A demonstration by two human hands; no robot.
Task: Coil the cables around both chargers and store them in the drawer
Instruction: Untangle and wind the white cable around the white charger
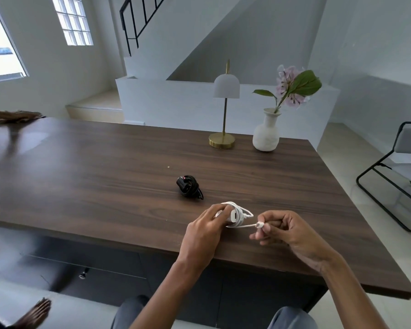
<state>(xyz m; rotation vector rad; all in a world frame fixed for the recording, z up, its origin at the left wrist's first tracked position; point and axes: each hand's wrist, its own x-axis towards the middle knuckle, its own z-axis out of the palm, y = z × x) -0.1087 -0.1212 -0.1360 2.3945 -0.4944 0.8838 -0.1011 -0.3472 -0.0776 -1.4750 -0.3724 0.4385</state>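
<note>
A: Where your hands meet at the near edge of the dark wood-grain desk (105,176), what do you list first?

B: Item one: the small white plastic charger (233,216), its white cable (239,208) looped around it. Your left hand (205,230) is closed around the charger's left side, fingers curled over the top, holding it just above the desk.

A: And your right hand (287,230)?

B: It pinches the free end of that white cable, the connector tip (259,225) showing between thumb and forefinger, the remaining fingers bent. A short length of cable runs from the tip back to the coil.

A: Item two?

B: The black charger with its black cable already wound around it (189,187), lying on the desk just beyond your left hand, touched by neither hand.

A: Further entries?

B: At the far edge, a table lamp with a white dome shade and brass base (224,119); beside it, to the right, a white ceramic vase holding a pink flower (266,134). Below the desk front, dark cabinet fronts (119,264); I cannot tell which of them is a drawer.
</note>
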